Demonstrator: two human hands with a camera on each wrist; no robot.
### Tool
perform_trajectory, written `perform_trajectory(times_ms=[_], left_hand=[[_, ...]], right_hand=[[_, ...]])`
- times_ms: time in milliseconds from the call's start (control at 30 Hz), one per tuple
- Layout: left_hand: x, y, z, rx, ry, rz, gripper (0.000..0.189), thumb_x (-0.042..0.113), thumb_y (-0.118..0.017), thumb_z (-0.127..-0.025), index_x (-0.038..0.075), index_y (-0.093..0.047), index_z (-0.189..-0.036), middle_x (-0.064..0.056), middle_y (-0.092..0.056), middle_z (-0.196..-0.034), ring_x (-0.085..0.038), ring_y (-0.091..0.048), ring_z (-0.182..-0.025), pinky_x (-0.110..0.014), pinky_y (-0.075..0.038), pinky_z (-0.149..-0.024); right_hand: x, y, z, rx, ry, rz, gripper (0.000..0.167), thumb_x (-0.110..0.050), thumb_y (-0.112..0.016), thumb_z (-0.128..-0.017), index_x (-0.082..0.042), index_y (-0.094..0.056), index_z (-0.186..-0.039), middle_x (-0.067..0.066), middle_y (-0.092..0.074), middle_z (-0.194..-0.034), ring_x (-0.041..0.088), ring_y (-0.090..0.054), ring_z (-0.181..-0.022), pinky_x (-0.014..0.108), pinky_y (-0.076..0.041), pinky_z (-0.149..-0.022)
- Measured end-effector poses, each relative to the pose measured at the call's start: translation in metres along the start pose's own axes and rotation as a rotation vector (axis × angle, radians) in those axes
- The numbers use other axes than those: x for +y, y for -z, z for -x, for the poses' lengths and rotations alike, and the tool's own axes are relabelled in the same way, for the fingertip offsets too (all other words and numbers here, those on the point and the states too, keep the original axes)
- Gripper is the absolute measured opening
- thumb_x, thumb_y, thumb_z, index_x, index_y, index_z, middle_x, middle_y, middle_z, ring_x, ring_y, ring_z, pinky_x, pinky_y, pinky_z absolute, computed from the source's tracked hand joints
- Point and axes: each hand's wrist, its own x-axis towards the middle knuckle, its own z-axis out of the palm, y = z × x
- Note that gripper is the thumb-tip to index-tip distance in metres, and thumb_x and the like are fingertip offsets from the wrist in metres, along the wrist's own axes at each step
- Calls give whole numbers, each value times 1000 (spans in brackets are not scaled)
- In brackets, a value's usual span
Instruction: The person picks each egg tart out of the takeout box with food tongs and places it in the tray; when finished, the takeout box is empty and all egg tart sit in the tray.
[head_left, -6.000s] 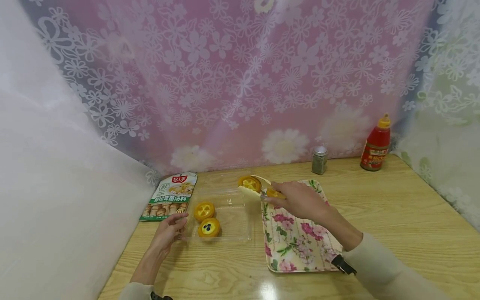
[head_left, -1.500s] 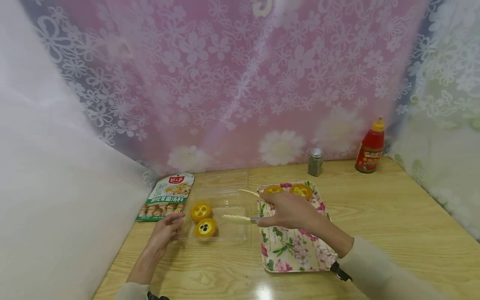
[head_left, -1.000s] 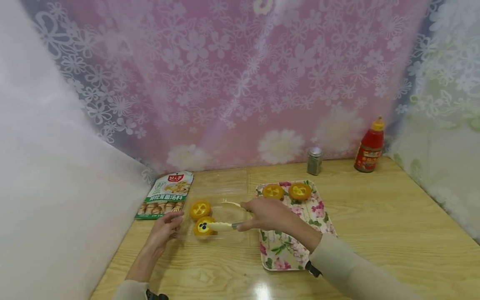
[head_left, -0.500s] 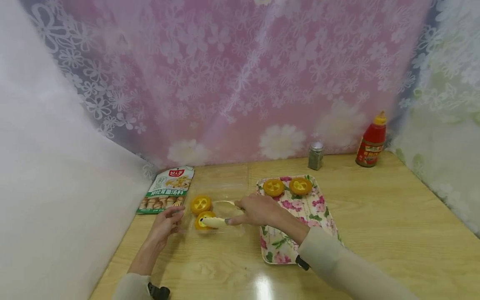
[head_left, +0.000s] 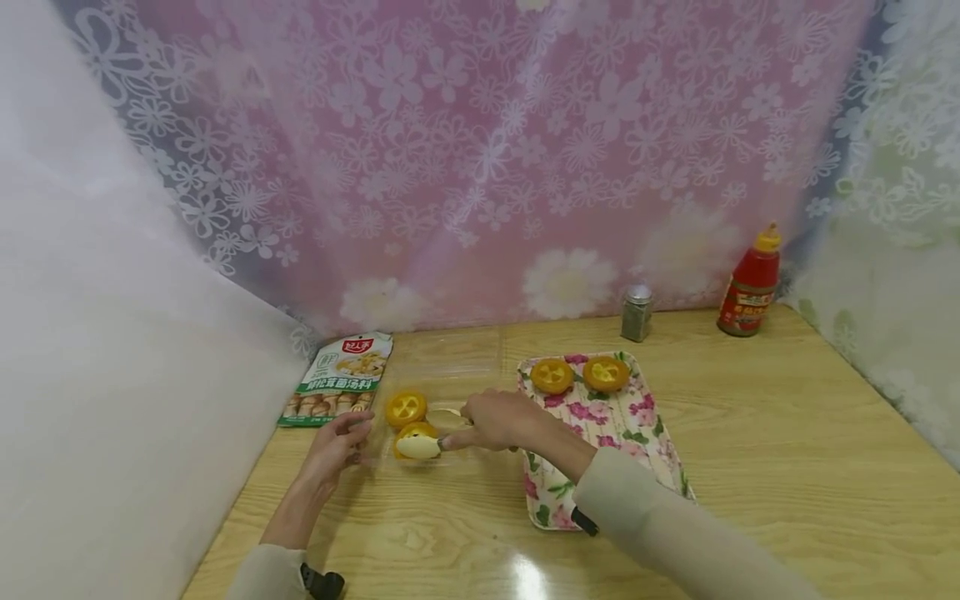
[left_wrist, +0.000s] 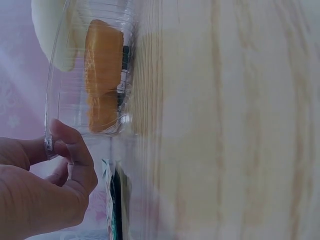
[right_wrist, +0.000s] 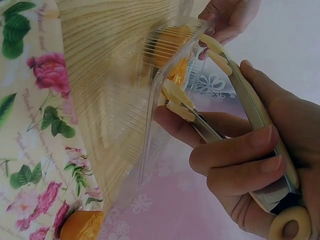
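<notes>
My left hand (head_left: 333, 450) pinches the corner rim of a clear plastic clamshell box (left_wrist: 52, 85) between thumb and finger. Inside sit two egg tarts, one with a cross-patterned top (head_left: 406, 408) and, nearer me, a blueberry-topped tart (head_left: 408, 430). My right hand (head_left: 502, 421) grips metal food tongs (right_wrist: 252, 102) with cream-coloured tips. The tongs' arms stand apart and reach into the box, one tip in front of the blueberry tart and covering part of it, the other on its far right side. Behind the tongs, the right wrist view shows the left hand at the rim.
A floral tray (head_left: 600, 433) to the right of the box carries two egg tarts (head_left: 606, 374) at its far end. A mushroom seasoning pouch (head_left: 337, 381) lies behind my left hand. At the back stand a spice jar (head_left: 636, 314) and a red sauce bottle (head_left: 751, 283).
A tart held in the tongs earlier now lies on the tray beside another. The right hand has brought the tongs left to the blueberry tart. My left hand has stayed at the box.
</notes>
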Motion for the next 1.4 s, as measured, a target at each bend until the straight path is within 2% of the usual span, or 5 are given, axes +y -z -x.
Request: perform_trajectory(times_ms=[267, 500, 767, 967, 1400], left_hand=[[1, -4, 1, 1, -6, 7, 40, 15, -57, -109, -4, -53, -144, -6, -56, -96, -16, -52, -80, -30, -58, -65], [-1, -5, 0, 6, -1, 24, 39, 13, -57, -108, -4, -54, -144, -7, -56, -94, -18, -53, -80, -31, -59, -65], [-2, -4, 0, 17, -2, 18, 40, 14, -57, -109, -4, -54, -144, -4, -55, -92, -17, -52, -80, -31, -59, -65], [-3, -4, 2, 21, 2, 16, 39, 13, -57, -108, -4, -55, -143, -7, -56, -94, -17, -52, -78, -31, -58, -64], [-4, -1, -2, 36, -8, -4, 38, 14, -58, -108, -3, -56, -142, -6, -57, -92, -15, -52, -77, -31, -57, -62]], right_hand=[[-1, 1, -9, -44, -40, -31, 43, -54, -66, -99, -13, -76, -101, -2, -52, -61, 24, -62, -53, 27, -43, -43], [4, -3, -15, -103, -14, -92, 50, -51, -60, -104, -15, -64, -69, -5, -32, -48, 12, -36, -39, 25, -34, -38], [4, -4, -16, -122, 1, -105, 39, -48, -59, -105, -15, -80, -105, 11, -72, -76, 13, -40, -41, 26, -36, -38], [7, -5, -15, -107, 18, -149, 38, -43, -59, -106, -15, -77, -123, 10, -74, -80, 12, -38, -40, 26, -34, -38], [21, 5, -9, -40, 130, -277, 37, -37, -56, -109, -14, -72, -134, 3, -72, -79, 11, -31, -36, 26, -32, -35]])
